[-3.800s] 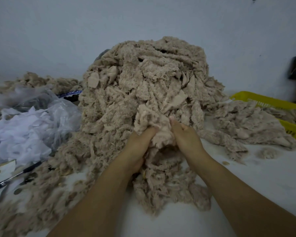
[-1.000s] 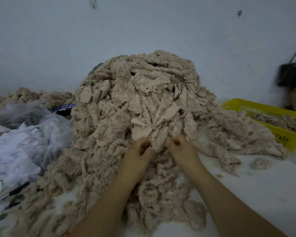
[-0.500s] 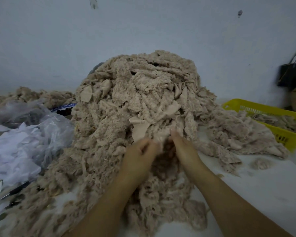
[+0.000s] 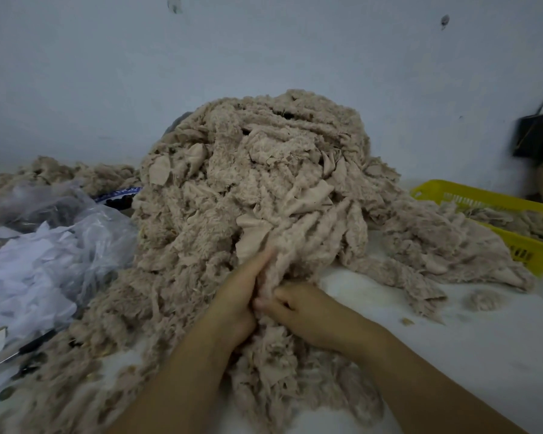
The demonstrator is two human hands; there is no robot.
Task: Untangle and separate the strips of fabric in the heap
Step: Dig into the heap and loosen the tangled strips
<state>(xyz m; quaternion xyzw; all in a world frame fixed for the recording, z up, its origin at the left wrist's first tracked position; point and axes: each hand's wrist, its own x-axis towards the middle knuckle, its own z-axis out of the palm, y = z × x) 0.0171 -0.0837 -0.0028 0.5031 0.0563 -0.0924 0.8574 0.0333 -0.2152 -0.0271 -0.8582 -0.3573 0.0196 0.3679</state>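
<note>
A tall heap of tangled beige fleecy fabric strips (image 4: pixel 264 170) fills the middle of the white table (image 4: pixel 470 355), spilling toward me. At its near foot both hands meet on one strip (image 4: pixel 282 255) that runs up into the heap. My left hand (image 4: pixel 239 296) lies along the strip's left side with its fingers pointing up against it. My right hand (image 4: pixel 292 305) is just below and to the right, fingers curled and pinching the same strip. Its fingertips are hidden in the fabric.
A clear plastic bag of white scraps (image 4: pixel 35 258) lies at the left, with black-handled scissors (image 4: pixel 22 349) in front of it. A yellow basket (image 4: pixel 496 208) holding more beige fabric stands at the right. A loose fluff ball (image 4: pixel 480 300) lies on the table. A black bag (image 4: pixel 536 133) hangs on the wall.
Both hands have drawn down and closer together at the heap's foot. My right hand has curled shut on the strip, and my left hand now lies against it.
</note>
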